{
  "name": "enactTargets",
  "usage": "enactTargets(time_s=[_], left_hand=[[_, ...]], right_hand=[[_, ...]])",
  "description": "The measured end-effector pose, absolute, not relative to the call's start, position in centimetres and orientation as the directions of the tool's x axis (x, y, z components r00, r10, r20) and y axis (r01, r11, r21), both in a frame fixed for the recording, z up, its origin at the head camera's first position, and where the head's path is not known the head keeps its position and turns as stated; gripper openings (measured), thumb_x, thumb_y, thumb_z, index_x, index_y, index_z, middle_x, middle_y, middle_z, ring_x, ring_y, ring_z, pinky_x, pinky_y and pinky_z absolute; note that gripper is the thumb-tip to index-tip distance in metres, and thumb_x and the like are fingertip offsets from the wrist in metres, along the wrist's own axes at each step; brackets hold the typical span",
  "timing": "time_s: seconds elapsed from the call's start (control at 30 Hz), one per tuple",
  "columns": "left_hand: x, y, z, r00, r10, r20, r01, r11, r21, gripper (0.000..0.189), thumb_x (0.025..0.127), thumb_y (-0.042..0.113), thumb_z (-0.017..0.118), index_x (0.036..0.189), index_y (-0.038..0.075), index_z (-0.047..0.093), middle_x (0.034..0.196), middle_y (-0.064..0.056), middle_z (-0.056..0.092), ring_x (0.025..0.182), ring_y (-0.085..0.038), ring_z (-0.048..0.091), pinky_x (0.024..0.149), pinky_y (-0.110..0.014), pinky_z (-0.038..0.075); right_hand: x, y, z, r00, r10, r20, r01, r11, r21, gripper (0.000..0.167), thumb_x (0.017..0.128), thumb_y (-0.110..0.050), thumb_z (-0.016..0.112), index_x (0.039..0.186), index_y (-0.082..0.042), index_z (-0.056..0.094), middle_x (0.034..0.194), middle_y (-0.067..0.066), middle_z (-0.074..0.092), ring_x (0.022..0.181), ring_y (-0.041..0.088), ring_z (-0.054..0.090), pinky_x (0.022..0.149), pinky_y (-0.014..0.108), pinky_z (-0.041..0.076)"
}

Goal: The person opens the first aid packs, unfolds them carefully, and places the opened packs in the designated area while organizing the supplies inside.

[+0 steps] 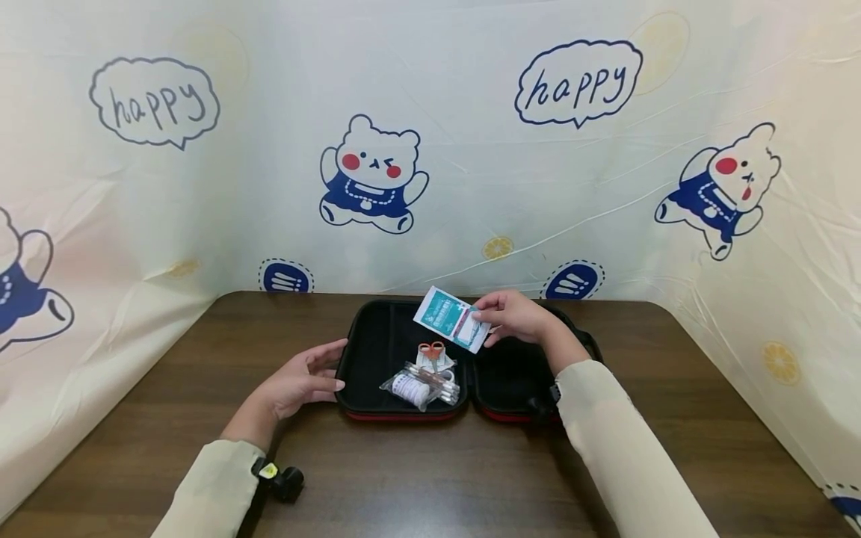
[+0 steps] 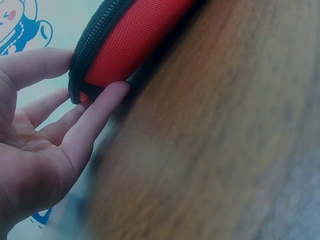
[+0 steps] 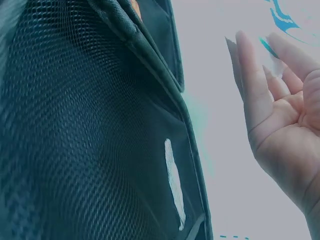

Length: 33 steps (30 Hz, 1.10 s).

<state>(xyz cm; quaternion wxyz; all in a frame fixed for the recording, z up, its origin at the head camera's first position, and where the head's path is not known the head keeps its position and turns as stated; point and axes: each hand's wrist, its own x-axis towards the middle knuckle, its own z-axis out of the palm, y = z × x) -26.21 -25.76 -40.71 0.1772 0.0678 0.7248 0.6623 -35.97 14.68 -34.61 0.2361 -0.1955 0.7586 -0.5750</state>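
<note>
The right hand [image 1: 514, 315] is raised over the case [image 1: 371, 344], wrist bent inward, its grip clamped on the right end of a packet [image 1: 444, 315] that slants above the case. The left hand [image 1: 303, 381] lies low beside the case's left edge, its grip apart, extended fingers touching rim and side. Scissors [image 1: 432, 351] lie inside the case, on the tabletop [image 1: 377, 486].

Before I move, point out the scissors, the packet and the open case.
Scissors [image 1: 433, 355]: head view, where the orange handles meet the blades.
Packet [image 1: 452, 319]: head view, middle of its printed face.
Case [image 1: 370, 347]: head view, bare inside of its left half.
</note>
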Motion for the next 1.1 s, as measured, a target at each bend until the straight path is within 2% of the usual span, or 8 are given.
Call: enactTargets(time_s=[0.17,0.37,0.6,0.67,0.77,0.87,1.1], left_hand=[[-26.2,-25.9,-41.0,-0.927,0.337,-0.163,-0.136,0.102,0.985,0.084,0.086,0.001,0.071,0.155,0.008,0.024,0.158,-0.024,0.014,0.123,-0.035,0.048,0.091,-0.044,0.052],[-26.0,-25.8,-40.8,-0.928,0.334,-0.166,-0.138,0.104,0.985,0.083,0.087,0.001,0.07,0.155,0.009,0.023,0.159,-0.024,0.013,0.125,-0.038,0.045,0.092,-0.043,0.052],[-26.1,-25.7,-40.6,-0.925,0.345,-0.157,-0.129,0.102,0.986,0.084,0.087,0.002,0.07,0.155,0.007,0.022,0.159,-0.025,0.01,0.13,-0.043,0.038,0.092,-0.044,0.052],[-26.1,-25.7,-40.6,-0.926,0.343,-0.158,-0.132,0.1,0.986,0.084,0.087,0.003,0.07,0.155,0.008,0.022,0.159,-0.024,0.011,0.131,-0.044,0.037,0.093,-0.044,0.051],[-26.2,-25.7,-40.6,-0.925,0.343,-0.161,-0.134,0.101,0.986,0.085,0.086,0.003,0.071,0.155,0.009,0.023,0.159,-0.023,0.011,0.13,-0.043,0.038,0.092,-0.044,0.052],[-26.2,-25.7,-40.6,-0.923,0.353,-0.155,-0.128,0.098,0.987,0.085,0.086,0.003,0.071,0.155,0.008,0.022,0.159,-0.024,0.011,0.129,-0.04,0.04,0.092,-0.043,0.052],[-26.1,-25.7,-40.6,-0.923,0.355,-0.151,-0.13,0.084,0.988,0.085,0.086,0.002,0.07,0.155,0.007,0.021,0.159,-0.025,0.011,0.127,-0.04,0.042,0.091,-0.043,0.052]], right_hand=[[-35.5,15.6,-34.6,-0.852,-0.514,-0.1,-0.004,0.198,-0.98,0.028,0.099,-0.013,0.058,0.119,0.006,0.06,0.103,0.019,0.066,0.084,0.026,0.065,0.073,0.039,0.059],[-35.0,16.8,-34.4,-0.888,-0.455,-0.069,-0.027,0.201,-0.979,0.029,0.096,-0.016,0.064,0.113,0.007,0.063,0.102,0.019,0.067,0.082,0.026,0.067,0.077,0.039,0.058],[-34.5,18.8,-34.3,-0.901,-0.433,-0.034,-0.071,0.224,-0.972,0.03,0.089,-0.002,0.069,0.116,0.009,0.059,0.103,0.018,0.068,0.085,0.023,0.067,0.093,0.054,0.047],[-34.3,19.4,-34.4,-0.907,-0.421,-0.02,-0.087,0.234,-0.968,0.032,0.089,-0.002,0.069,0.116,0.008,0.059,0.104,0.017,0.069,0.083,0.023,0.066,0.091,0.052,0.05],[-34.0,20.3,-34.3,-0.92,-0.392,0.002,-0.108,0.248,-0.963,0.033,0.089,-0.005,0.07,0.118,0.008,0.059,0.102,0.014,0.07,0.08,0.022,0.065,0.08,0.041,0.057],[-33.7,21.0,-34.4,-0.934,-0.356,0.014,-0.109,0.246,-0.963,0.036,0.09,-0.008,0.07,0.121,0.005,0.059,0.099,0.009,0.071,0.077,0.02,0.063,0.068,0.03,0.057],[-33.4,22.1,-34.5,-0.959,-0.28,0.047,-0.108,0.206,-0.973,0.036,0.091,-0.014,0.07,0.118,0.006,0.057,0.094,0.003,0.072,0.076,0.015,0.063,0.067,0.024,0.055]])
